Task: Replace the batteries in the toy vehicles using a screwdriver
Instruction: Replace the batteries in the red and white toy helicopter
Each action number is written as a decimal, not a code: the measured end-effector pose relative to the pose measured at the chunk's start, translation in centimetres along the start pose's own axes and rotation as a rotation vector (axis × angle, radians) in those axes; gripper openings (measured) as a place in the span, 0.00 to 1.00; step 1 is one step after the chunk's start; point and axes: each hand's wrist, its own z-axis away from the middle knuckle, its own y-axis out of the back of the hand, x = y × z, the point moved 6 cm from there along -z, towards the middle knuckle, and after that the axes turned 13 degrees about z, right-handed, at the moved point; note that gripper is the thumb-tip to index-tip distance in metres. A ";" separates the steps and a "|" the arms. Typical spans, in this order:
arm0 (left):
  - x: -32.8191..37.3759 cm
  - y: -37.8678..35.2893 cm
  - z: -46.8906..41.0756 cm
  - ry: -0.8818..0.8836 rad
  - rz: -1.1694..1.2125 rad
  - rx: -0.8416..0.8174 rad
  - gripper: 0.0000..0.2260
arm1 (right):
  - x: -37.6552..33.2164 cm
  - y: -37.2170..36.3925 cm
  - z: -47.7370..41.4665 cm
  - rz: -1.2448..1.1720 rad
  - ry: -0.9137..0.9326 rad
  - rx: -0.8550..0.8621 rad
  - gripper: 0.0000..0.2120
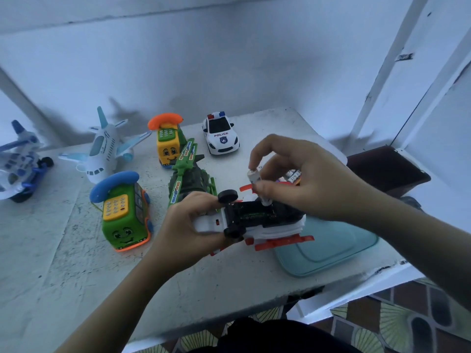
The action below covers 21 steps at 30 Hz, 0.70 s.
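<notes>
Tabletop is bearing a police car far off. Left hand is gripping an upturned toy, right hand pinching a screwdriver.

Counted are two toy airplanes, two telephone buses, two toy helicopters, one police car, one teal tray, one screwdriver.

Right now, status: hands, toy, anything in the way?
Left hand grips upturned white-and-red toy. Right hand pinches screwdriver, tip down at toy's black underside. Green toy close behind, not blocking.
</notes>
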 end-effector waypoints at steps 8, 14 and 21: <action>-0.2 0.0 0.0 0.005 0.000 -0.006 0.14 | -0.3 -1.2 0.5 0.380 0.180 0.040 0.05; -0.2 0.1 -0.1 0.003 -0.006 -0.007 0.15 | -0.3 -1.8 0.5 0.490 0.252 0.071 0.03; -0.2 0.1 -0.1 0.011 -0.016 -0.007 0.15 | -0.5 -1.5 0.8 0.448 0.257 0.223 0.05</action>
